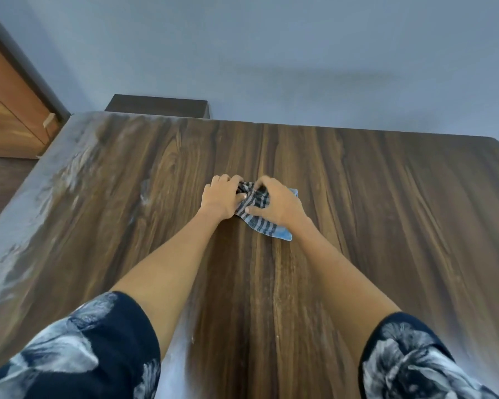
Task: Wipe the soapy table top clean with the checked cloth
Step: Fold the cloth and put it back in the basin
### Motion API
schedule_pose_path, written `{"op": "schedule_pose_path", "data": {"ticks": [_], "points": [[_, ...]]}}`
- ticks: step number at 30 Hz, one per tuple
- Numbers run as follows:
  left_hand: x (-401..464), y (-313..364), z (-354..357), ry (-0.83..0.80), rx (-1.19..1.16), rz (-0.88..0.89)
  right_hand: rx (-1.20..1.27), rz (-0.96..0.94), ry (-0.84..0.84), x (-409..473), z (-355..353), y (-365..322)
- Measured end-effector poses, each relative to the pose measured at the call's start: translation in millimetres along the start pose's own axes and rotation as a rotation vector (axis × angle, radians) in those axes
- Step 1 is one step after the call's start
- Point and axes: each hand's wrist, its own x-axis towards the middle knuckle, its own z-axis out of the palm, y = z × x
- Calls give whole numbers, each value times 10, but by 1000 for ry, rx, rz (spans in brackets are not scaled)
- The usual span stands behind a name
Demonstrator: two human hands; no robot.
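Observation:
The checked cloth [257, 205], grey and dark striped with a blue edge, lies bunched near the middle of the dark wood-grain table top [372, 226]. My left hand [221, 198] grips its left end with curled fingers. My right hand [277, 203] holds its right part, thumb pressed on the fabric and fingers curled over the top. A blue corner of the cloth pokes out below my right wrist. White soapy smears [69, 174] cover the table's left side and run down the near left strip.
The table's far edge meets a grey wall [271, 53]. A dark low cabinet [159, 106] stands behind the far left corner. A wooden door [9, 110] is at the far left beyond the table edge. My patterned short sleeves fill both bottom corners.

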Motion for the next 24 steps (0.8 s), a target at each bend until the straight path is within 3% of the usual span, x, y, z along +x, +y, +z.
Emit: {"op": "schedule_pose_path", "data": {"ticks": [4, 6, 8, 10, 14, 17, 20, 22, 24], "points": [[-122, 170, 11, -19, -33, -244, -300, 205, -195, 10, -218, -54], [-219, 229, 67, -47, -117, -353, -320, 273, -342, -52, -283, -37], [-333, 273, 119, -50, -163, -394, -191, 349, -473, -144, -316, 8], [-453, 300, 178, -5, -262, -426, 88, 427, -525, -275, -342, 23], [-670, 358, 288, 65, -696, -438, 672, 487, -454, -596, -384, -48], [-829, 432, 181, -42, -1176, -538, 1075, 445, -411, -806, -373, -59], [-984, 467, -17, -425, -1481, -426, 1204, 397, -276, -922, -442, -172], [-1048, 502, -168, -497, -1606, -327, 1209, 368, -222, -948, -540, -277], [-1048, 539, -347, -432, -1660, -247, 1225, 326, -198, -963, -703, -402]]}}
